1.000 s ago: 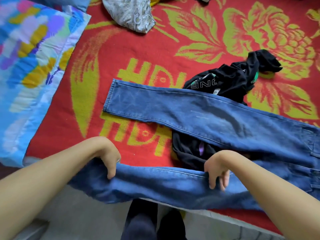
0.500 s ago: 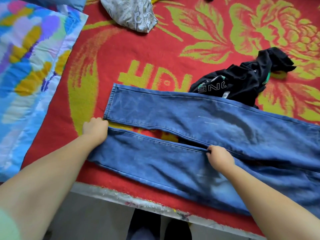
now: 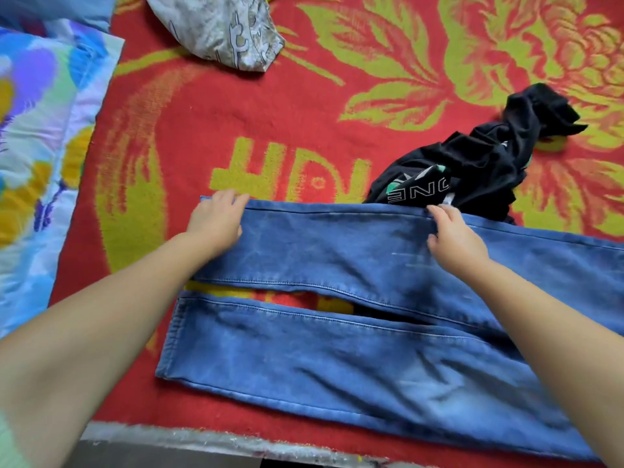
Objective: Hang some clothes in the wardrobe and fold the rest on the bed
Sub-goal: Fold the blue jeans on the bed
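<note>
The jeans [image 3: 337, 349] lie flat across the near edge of the bed [image 3: 304, 123], the nearer leg now let go and resting just short of the farther leg, which half a second ago had no hand on its far seam. Both hands have moved across to that far edge, so folding one leg over the other looks to be next: the left hand [image 3: 216, 217] grips the hem corner and the right hand [image 3: 452, 231] pinches the seam farther along. Beyond the jeans, touching their far edge, sits a crumpled black garment [image 3: 489, 163], and farther off a grey patterned garment [image 3: 219, 28].
</note>
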A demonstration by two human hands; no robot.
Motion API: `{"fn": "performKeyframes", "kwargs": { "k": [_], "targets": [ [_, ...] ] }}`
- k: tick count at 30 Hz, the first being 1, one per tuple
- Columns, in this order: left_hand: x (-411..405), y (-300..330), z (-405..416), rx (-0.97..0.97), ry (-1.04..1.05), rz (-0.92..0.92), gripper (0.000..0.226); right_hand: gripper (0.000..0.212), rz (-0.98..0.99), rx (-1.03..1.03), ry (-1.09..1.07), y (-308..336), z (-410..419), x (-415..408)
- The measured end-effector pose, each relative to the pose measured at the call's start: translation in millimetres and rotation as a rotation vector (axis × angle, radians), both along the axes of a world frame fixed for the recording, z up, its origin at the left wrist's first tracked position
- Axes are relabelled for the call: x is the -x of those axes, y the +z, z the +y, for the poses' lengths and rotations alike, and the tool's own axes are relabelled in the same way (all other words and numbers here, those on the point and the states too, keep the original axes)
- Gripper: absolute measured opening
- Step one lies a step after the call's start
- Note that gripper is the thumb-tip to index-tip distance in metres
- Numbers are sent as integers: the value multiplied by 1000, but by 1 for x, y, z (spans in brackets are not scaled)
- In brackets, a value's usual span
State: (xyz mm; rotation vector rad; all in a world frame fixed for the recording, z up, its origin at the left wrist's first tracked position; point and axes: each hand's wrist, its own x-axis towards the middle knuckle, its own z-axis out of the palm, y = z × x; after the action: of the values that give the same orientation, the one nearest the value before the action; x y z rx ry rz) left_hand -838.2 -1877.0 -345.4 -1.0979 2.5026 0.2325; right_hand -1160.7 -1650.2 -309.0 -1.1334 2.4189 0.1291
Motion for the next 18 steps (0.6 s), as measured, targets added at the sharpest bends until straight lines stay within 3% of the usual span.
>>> {"fn": "performKeyframes", "kwargs": {
  "k": [3, 6, 10, 14, 18],
  "targets": [
    [17, -16, -2, -102, -117, -143, 71, 55, 26, -193, 60, -7, -13, 9],
    [23, -23, -3, -57, -76, -150, 63, 35, 135, -199, 32, -9, -21, 9],
    [19, -5, 0, -152, -86, -10, 20, 21, 224, -176, 81, 9, -14, 11],
    [-13, 43, 14, -3, -154, 330, 26, 18, 265, -104, 258, 43, 24, 4],
    [-59, 71, 69, 149, -368, 504, 23, 33, 85, -246, 454, 64, 78, -15]
  ]
}}
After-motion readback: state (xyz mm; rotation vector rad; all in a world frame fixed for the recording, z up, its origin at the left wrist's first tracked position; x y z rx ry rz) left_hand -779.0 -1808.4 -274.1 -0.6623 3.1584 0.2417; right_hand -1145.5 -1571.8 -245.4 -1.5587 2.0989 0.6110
